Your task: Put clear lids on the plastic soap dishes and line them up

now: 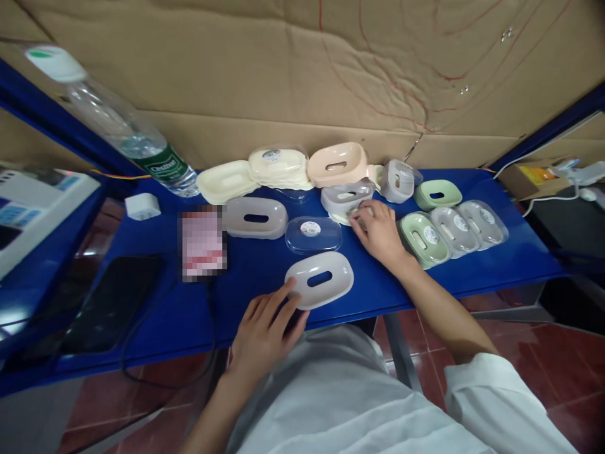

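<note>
My left hand point(269, 321) is at the front edge of the table, fingers spread, their tips touching the left rim of a pale grey oval soap dish point(338, 287) with a slot in its base. My right hand point(378, 230) is beside a grey soap box point(347, 195), fingers curled and closed over a small pale thing that they mostly hide. Between the hands lies a clear plastic lid point(302, 243) with a round label. A larger grey soap dish point(236, 217) sits to its left.
Cream point(276, 167), peach point(331, 154) and green point(439, 192) soap boxes line the back; lidded ones point(454, 230) stand at right. A water bottle point(161, 161), white adapter point(142, 206), blurred pink item point(203, 246) and dark phone point(113, 302) are at left. A cardboard wall point(236, 75) rises behind.
</note>
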### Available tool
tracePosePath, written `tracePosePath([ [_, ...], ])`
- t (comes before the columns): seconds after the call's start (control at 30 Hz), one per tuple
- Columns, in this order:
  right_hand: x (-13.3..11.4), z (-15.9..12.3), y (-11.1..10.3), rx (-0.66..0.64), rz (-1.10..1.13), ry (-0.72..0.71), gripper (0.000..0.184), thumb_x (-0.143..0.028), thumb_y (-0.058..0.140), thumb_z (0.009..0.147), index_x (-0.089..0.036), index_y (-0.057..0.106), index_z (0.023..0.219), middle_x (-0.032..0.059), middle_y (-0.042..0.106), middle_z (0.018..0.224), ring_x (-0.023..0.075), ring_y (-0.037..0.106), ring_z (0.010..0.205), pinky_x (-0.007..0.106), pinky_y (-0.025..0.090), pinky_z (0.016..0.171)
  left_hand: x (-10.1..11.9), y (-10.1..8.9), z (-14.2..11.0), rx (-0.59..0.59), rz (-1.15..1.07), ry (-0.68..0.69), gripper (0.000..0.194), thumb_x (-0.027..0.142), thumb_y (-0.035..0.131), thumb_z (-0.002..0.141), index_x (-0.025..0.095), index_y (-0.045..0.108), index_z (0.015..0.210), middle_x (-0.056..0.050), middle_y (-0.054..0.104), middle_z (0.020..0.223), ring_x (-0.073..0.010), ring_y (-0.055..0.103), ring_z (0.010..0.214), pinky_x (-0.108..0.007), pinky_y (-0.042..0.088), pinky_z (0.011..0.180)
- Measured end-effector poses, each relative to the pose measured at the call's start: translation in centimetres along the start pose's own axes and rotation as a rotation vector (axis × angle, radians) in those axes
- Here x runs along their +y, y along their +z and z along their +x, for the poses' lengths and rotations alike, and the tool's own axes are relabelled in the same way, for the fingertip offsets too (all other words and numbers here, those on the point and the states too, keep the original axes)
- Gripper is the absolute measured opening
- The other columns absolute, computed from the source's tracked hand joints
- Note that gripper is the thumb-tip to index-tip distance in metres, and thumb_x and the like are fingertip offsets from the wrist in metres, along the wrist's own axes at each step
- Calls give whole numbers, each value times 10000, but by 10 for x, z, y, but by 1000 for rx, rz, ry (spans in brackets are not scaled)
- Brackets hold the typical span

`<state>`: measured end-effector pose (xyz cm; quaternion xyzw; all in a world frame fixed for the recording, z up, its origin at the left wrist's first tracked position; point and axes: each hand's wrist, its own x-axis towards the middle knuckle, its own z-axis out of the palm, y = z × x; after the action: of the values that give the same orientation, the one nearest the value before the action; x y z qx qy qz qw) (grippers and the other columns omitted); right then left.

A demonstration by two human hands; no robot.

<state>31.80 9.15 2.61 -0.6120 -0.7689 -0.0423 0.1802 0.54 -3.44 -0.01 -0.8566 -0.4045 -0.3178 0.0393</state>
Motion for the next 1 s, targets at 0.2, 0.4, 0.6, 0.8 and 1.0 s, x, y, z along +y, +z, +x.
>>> tracePosePath([
  [0.2,7,-13,-18,-41,8,-49,341,-375,520,1152,-180,714,1355,139,779,1328,313,687,1238,469,418,1120,-2,0,0,-111,-40,-45,350,266,719,1060,220,665,1403,-191,678,1539,-325,766,1149,-470,592,927],
  [0.4,17,-58,-33,-118,91,-83,269,-296,539,1150,-221,783,1235,82,832,1144,267,764,1088,443,480,1028,-10,-9,-2,-62,-305,-207,209,264,683,1086,275,711,1293,-124,695,1492,-276,730,1277,-449,635,1026],
  [0.6,16,-114,-49,-137,98,-101,328,-337,565,1143,-244,697,1428,128,767,1324,316,712,1276,515,535,1076,-16,-15,4,-55,-505,-340,198,255,677,1086,282,716,1278,-88,682,1479,-237,715,1330,-398,641,1091],
  [0.8,-8,-144,-71,-269,202,-184,250,-224,592,1110,-239,734,1314,130,766,1293,294,740,1179,490,615,970,-11,-21,4,10,-428,-280,241,216,693,1072,277,706,1305,-88,652,1505,-239,684,1327,-383,626,1081],
  [1.0,-26,-129,-59,-247,364,-338,196,-221,666,1076,-277,795,1213,116,708,1468,303,639,1440,534,593,1149,-5,-25,0,-48,-334,-151,261,194,699,1063,262,699,1315,-114,649,1496,-259,674,1294,-418,607,1087],
])
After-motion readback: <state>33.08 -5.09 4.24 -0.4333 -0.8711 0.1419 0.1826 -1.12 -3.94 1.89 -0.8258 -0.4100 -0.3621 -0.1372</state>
